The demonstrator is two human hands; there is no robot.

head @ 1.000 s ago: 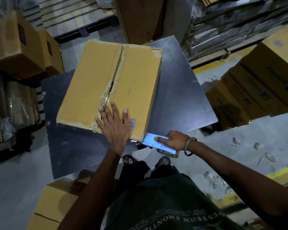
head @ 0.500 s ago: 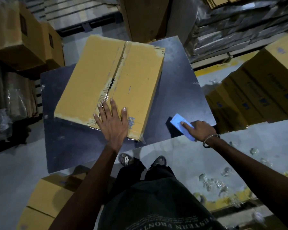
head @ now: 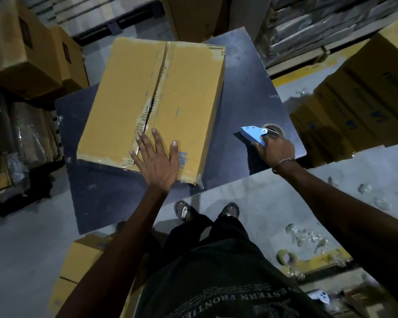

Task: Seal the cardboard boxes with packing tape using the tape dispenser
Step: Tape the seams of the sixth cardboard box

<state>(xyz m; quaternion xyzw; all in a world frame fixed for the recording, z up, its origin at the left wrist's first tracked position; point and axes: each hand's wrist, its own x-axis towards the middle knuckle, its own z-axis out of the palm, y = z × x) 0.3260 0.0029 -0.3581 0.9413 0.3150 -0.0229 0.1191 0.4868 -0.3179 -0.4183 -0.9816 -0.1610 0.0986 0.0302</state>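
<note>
Both arms come in bare, no sleeves showing anywhere along them. On the right wrist there's a thin metal bangle (head: 283, 162), silvery, catching a bit of light. Down below, a dark T-shirt (head: 225, 283) fills the bottom of the view, with pale block lettering printed across it, upside down from here, and rows of fine pale lines above the letters. Dark trousers (head: 207, 228) under that, and at the very bottom two open sandals (head: 183, 210), dark with a pale mark on the left one.
</note>
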